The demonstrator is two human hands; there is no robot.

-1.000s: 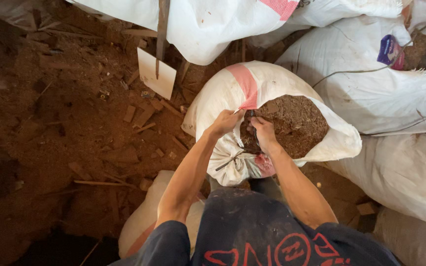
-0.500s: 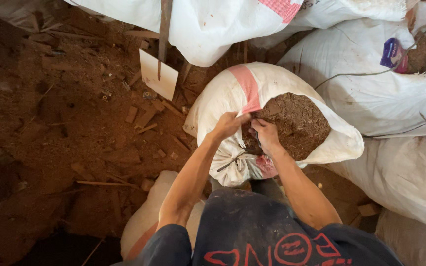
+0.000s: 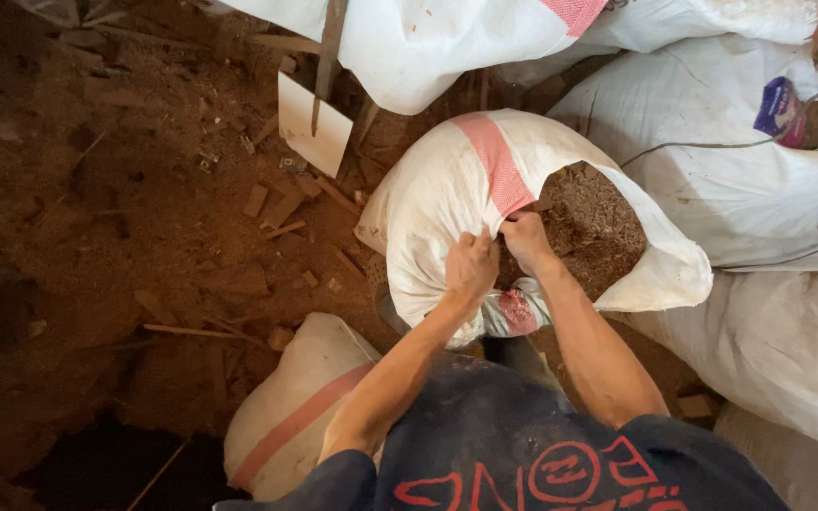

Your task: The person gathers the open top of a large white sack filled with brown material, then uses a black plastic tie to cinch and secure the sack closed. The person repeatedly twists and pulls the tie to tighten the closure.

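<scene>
A white woven sack (image 3: 447,199) with a pink stripe stands open in front of me, filled to the top with brown sawdust (image 3: 591,227). My left hand (image 3: 471,267) is closed on the near edge of the sack's mouth. Right beside it, my right hand (image 3: 527,241) grips the same bunched edge, its fingers at the rim of the sawdust. Both forearms reach forward from my dark shirt at the bottom of the view.
Several more filled white sacks (image 3: 759,180) crowd the right side and the top. Another sack with a pink stripe (image 3: 295,407) lies at my left knee. Sawdust and wood offcuts (image 3: 276,203) cover the floor on the left, with a white flat piece (image 3: 312,128) near the top.
Both hands have stayed on the sack's near edge, gathering it a little tighter. The view has shifted slightly; the sack has barely moved.
</scene>
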